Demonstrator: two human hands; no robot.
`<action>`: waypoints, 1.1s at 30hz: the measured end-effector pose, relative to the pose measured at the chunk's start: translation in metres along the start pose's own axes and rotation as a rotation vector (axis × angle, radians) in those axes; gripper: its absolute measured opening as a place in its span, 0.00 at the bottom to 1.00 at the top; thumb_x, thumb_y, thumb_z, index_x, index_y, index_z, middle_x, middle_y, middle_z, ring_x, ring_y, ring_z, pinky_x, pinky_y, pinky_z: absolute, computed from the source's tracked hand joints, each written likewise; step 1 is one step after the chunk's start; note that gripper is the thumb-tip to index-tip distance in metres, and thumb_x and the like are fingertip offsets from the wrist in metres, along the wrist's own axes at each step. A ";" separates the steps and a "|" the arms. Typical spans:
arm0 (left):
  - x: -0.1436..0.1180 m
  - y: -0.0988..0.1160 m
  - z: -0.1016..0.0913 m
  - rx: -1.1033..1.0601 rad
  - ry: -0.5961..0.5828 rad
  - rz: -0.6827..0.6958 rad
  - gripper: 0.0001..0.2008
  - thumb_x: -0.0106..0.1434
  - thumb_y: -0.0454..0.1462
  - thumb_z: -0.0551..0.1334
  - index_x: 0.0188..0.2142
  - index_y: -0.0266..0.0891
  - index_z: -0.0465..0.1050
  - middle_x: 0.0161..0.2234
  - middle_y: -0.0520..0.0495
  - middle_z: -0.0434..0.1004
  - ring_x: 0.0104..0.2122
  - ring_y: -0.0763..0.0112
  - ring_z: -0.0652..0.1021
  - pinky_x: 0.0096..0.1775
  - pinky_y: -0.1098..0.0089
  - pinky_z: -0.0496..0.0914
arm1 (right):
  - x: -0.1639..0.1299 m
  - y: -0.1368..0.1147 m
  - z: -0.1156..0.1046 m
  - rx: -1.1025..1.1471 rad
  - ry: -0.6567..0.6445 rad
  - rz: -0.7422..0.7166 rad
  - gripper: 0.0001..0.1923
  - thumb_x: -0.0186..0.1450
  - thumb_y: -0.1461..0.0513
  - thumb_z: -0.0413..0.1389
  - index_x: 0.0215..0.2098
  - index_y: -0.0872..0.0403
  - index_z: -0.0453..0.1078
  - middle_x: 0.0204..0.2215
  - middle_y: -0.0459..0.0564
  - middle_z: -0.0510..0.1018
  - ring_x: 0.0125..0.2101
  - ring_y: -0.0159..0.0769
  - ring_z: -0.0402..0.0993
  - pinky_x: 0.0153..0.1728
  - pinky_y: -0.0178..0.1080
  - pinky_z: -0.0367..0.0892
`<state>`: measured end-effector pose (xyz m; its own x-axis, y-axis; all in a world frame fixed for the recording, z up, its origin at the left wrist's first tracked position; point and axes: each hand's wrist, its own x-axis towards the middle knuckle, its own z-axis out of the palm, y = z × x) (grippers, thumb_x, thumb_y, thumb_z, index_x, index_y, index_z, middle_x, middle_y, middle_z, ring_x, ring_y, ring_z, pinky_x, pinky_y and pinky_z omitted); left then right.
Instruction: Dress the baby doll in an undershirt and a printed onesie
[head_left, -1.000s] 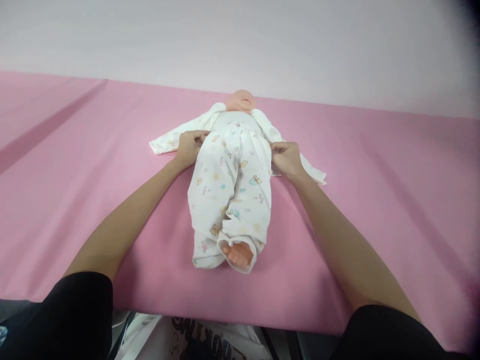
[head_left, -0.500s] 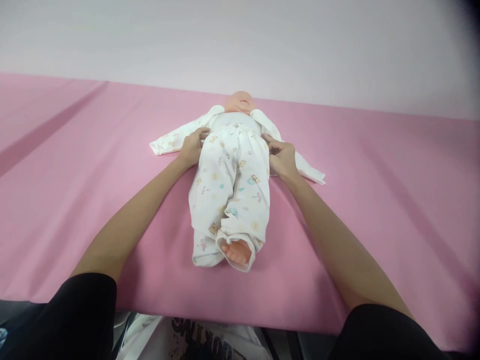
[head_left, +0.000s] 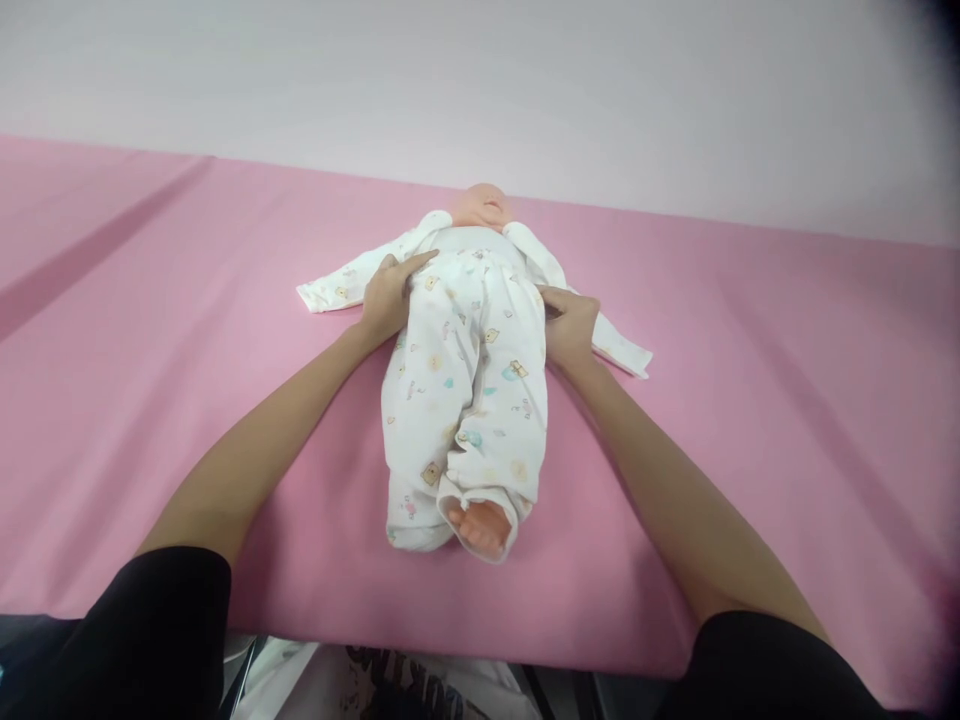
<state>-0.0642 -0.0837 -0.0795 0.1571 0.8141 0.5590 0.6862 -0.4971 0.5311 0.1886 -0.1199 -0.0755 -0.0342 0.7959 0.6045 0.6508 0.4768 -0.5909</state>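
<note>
Nearest me, below the table's front edge, I see a white fabric piece with dark lettering [head_left: 427,682], with a black sleeve [head_left: 169,620] and another black sleeve [head_left: 757,660] on either side. The table wears a pink cloth [head_left: 322,570], creased in places, and on it a baby doll [head_left: 487,205] lies on its back, feet toward the person. One bare foot [head_left: 482,525] peeks from a cuff of the white patterned trousers [head_left: 442,390]; the other cuff hides its foot. Farther up, the hands are well apart, touching opposite sides of the waist: the left hand [head_left: 388,297] lays its thumb along the waistband, the right hand [head_left: 570,322] curls at the other hip. I can't tell whether either pinches the fabric. Beyond, patterned sleeves [head_left: 356,280] spread outward, then the doll's head, then a pale wall [head_left: 480,90]
</note>
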 end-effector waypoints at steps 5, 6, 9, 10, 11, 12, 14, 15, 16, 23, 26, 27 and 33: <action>0.003 -0.010 0.001 -0.075 0.036 -0.006 0.17 0.61 0.34 0.59 0.50 0.46 0.74 0.37 0.49 0.79 0.37 0.64 0.75 0.42 0.64 0.70 | 0.001 0.008 -0.003 -0.122 0.050 -0.068 0.08 0.57 0.58 0.53 0.21 0.51 0.67 0.20 0.45 0.73 0.24 0.37 0.70 0.29 0.40 0.68; 0.004 -0.011 -0.001 -0.117 0.053 -0.027 0.15 0.60 0.34 0.59 0.46 0.44 0.76 0.35 0.49 0.79 0.35 0.66 0.76 0.42 0.65 0.70 | 0.002 0.009 -0.004 -0.094 0.059 -0.048 0.07 0.56 0.60 0.52 0.22 0.51 0.68 0.21 0.45 0.74 0.24 0.37 0.71 0.30 0.40 0.69; 0.010 -0.008 -0.009 -0.234 0.117 -0.081 0.12 0.59 0.31 0.57 0.40 0.41 0.76 0.34 0.50 0.80 0.34 0.69 0.77 0.41 0.66 0.71 | 0.007 0.009 -0.005 0.057 0.116 0.031 0.06 0.56 0.63 0.52 0.25 0.52 0.70 0.27 0.46 0.78 0.29 0.38 0.75 0.36 0.42 0.72; 0.012 -0.003 -0.011 -0.266 0.122 -0.081 0.12 0.59 0.30 0.58 0.40 0.40 0.75 0.37 0.49 0.81 0.35 0.68 0.77 0.43 0.66 0.71 | 0.009 0.008 -0.005 0.104 0.130 0.058 0.06 0.56 0.63 0.53 0.26 0.52 0.72 0.29 0.47 0.79 0.32 0.39 0.77 0.40 0.43 0.73; 0.014 0.003 -0.014 -0.295 0.107 -0.071 0.12 0.59 0.30 0.58 0.41 0.40 0.75 0.40 0.48 0.80 0.38 0.68 0.77 0.44 0.66 0.71 | 0.011 0.006 -0.005 0.139 0.133 0.081 0.06 0.56 0.64 0.53 0.28 0.52 0.73 0.31 0.47 0.79 0.34 0.39 0.77 0.43 0.44 0.73; 0.016 0.009 -0.015 -0.321 0.072 -0.052 0.12 0.60 0.31 0.59 0.43 0.40 0.74 0.44 0.47 0.79 0.41 0.67 0.77 0.46 0.65 0.70 | 0.013 0.004 -0.005 0.161 0.120 0.099 0.07 0.56 0.64 0.54 0.30 0.51 0.74 0.32 0.48 0.80 0.37 0.40 0.77 0.45 0.45 0.72; 0.018 0.023 -0.016 -0.347 -0.029 0.001 0.12 0.63 0.34 0.58 0.45 0.40 0.73 0.50 0.46 0.76 0.49 0.65 0.74 0.52 0.64 0.67 | 0.017 0.000 -0.004 0.188 0.074 0.139 0.08 0.57 0.63 0.55 0.33 0.51 0.76 0.35 0.48 0.80 0.39 0.41 0.77 0.49 0.47 0.70; 0.019 0.029 -0.016 -0.347 -0.078 0.024 0.12 0.65 0.35 0.56 0.46 0.41 0.73 0.52 0.47 0.74 0.52 0.65 0.73 0.55 0.63 0.65 | 0.018 -0.001 -0.004 0.205 0.056 0.165 0.07 0.57 0.62 0.56 0.33 0.51 0.76 0.35 0.48 0.80 0.39 0.41 0.77 0.49 0.48 0.70; 0.019 0.033 -0.016 -0.345 -0.120 0.037 0.12 0.66 0.36 0.55 0.46 0.41 0.73 0.53 0.47 0.73 0.54 0.65 0.71 0.57 0.63 0.62 | 0.019 -0.002 -0.003 0.225 0.045 0.191 0.07 0.58 0.61 0.57 0.33 0.51 0.76 0.35 0.48 0.80 0.40 0.41 0.77 0.48 0.48 0.70; 0.021 0.039 -0.021 -0.306 -0.162 -0.099 0.08 0.64 0.35 0.55 0.38 0.41 0.72 0.43 0.49 0.77 0.45 0.63 0.75 0.51 0.60 0.65 | 0.025 -0.001 -0.001 0.332 -0.029 0.302 0.06 0.52 0.59 0.62 0.24 0.50 0.70 0.25 0.45 0.74 0.28 0.36 0.71 0.36 0.41 0.71; 0.024 0.038 -0.024 -0.243 -0.148 -0.109 0.04 0.62 0.35 0.58 0.34 0.40 0.72 0.38 0.50 0.78 0.41 0.63 0.75 0.47 0.61 0.67 | 0.029 0.001 0.000 0.390 -0.066 0.316 0.08 0.52 0.60 0.61 0.22 0.51 0.65 0.21 0.43 0.69 0.24 0.33 0.65 0.31 0.39 0.68; 0.025 0.038 -0.025 -0.219 -0.147 -0.101 0.04 0.61 0.36 0.59 0.33 0.40 0.72 0.38 0.50 0.78 0.41 0.63 0.75 0.46 0.61 0.67 | 0.030 0.002 0.002 0.399 -0.061 0.311 0.09 0.53 0.60 0.60 0.22 0.51 0.64 0.21 0.42 0.67 0.23 0.33 0.64 0.30 0.39 0.67; 0.034 0.033 -0.023 -0.316 -0.233 -0.111 0.05 0.58 0.38 0.62 0.29 0.38 0.72 0.32 0.47 0.76 0.36 0.65 0.74 0.44 0.61 0.69 | 0.028 0.005 0.017 0.240 0.042 0.252 0.08 0.59 0.58 0.57 0.27 0.49 0.62 0.22 0.43 0.66 0.25 0.35 0.65 0.33 0.40 0.68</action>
<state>-0.0523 -0.0797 -0.0284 0.2758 0.8963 0.3473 0.4616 -0.4405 0.7700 0.1783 -0.0886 -0.0704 0.1394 0.8860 0.4423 0.4377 0.3455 -0.8301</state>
